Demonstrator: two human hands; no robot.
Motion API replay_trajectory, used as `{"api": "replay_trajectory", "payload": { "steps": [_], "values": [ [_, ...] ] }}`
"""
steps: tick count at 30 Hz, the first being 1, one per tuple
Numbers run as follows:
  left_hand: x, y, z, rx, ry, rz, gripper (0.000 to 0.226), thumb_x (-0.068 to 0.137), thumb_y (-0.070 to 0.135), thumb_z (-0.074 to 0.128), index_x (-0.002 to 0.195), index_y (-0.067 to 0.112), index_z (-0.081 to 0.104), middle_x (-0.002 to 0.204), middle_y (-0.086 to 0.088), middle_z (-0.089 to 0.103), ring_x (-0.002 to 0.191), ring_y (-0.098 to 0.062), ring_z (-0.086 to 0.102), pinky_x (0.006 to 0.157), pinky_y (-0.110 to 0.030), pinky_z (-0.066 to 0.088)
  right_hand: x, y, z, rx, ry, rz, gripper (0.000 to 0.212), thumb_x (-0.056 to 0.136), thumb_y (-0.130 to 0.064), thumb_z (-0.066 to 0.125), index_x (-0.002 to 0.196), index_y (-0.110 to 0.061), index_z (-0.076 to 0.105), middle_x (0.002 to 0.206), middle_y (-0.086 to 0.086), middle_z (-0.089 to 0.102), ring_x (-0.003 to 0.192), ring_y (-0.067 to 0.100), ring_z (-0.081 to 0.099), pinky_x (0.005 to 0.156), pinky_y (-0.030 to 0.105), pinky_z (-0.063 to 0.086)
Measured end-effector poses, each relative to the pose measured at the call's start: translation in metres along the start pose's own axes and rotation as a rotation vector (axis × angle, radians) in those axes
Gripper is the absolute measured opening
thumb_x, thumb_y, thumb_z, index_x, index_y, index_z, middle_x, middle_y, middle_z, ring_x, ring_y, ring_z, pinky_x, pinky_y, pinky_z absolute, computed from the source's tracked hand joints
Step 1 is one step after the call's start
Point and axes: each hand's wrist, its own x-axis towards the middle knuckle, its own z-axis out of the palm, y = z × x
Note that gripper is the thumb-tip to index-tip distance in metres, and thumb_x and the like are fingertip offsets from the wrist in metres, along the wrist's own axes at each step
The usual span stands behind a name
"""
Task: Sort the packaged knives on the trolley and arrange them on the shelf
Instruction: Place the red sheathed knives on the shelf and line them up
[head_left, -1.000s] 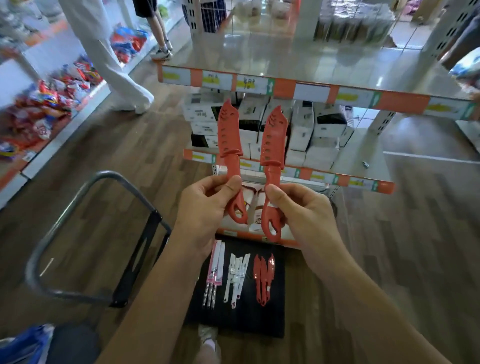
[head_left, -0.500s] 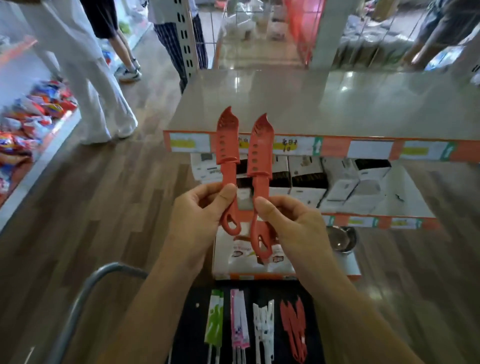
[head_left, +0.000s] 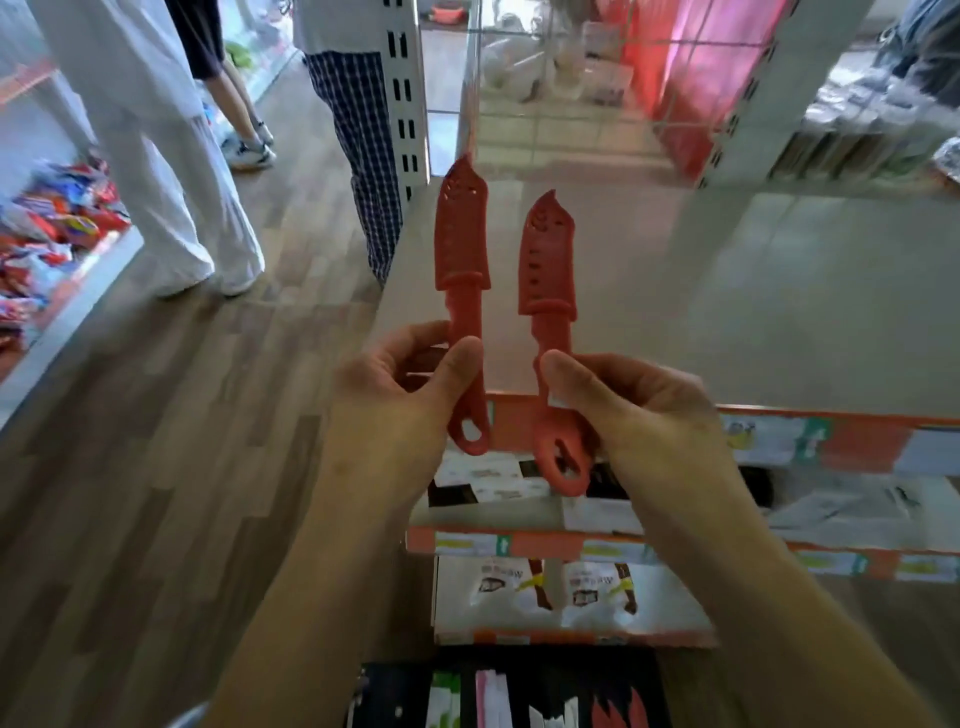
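Head view: two red sheathed knives stand upright at the centre of the frame, blades up, in front of the glossy top board of the shelf (head_left: 753, 291). The left hand (head_left: 395, 410) pinches the left knife (head_left: 462, 249) by its handle between thumb and curled fingers, and the handle's loop shows below the thumb. The right hand (head_left: 639, 415) pinches the right knife (head_left: 548, 260) the same way, slightly lower and just beside the first. The knives do not touch, and the hands are apart. Along the bottom edge the black trolley (head_left: 400, 691) carries a green pack (head_left: 441, 701), a pink pack (head_left: 491, 699), white knives (head_left: 556, 712) and red knives (head_left: 621, 712) side by side. White boxes (head_left: 488, 478) sit on a lower shelf board. At upper left, legs (head_left: 171, 182) stand on the wood floor (head_left: 156, 467).
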Motion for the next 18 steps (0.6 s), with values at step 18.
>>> {"api": "replay_trajectory", "payload": {
  "steps": [18],
  "values": [
    [0.081, -0.014, -0.008, 0.176, -0.008, 0.179, 0.007, 0.084, 0.019, 0.062, 0.079, 0.024, 0.063, 0.045, 0.009, 0.06, 0.036, -0.001, 0.051, 0.04, -0.012, 0.041, 0.084, 0.007, 0.035, -0.172, 0.04, -0.037, 0.017, 0.076, -0.035, 0.068, 0.063, -0.023, 0.065, 0.051, -0.009, 0.066, 0.045, 0.002, 0.059, 0.048, 0.017, 0.05]
  ]
}}
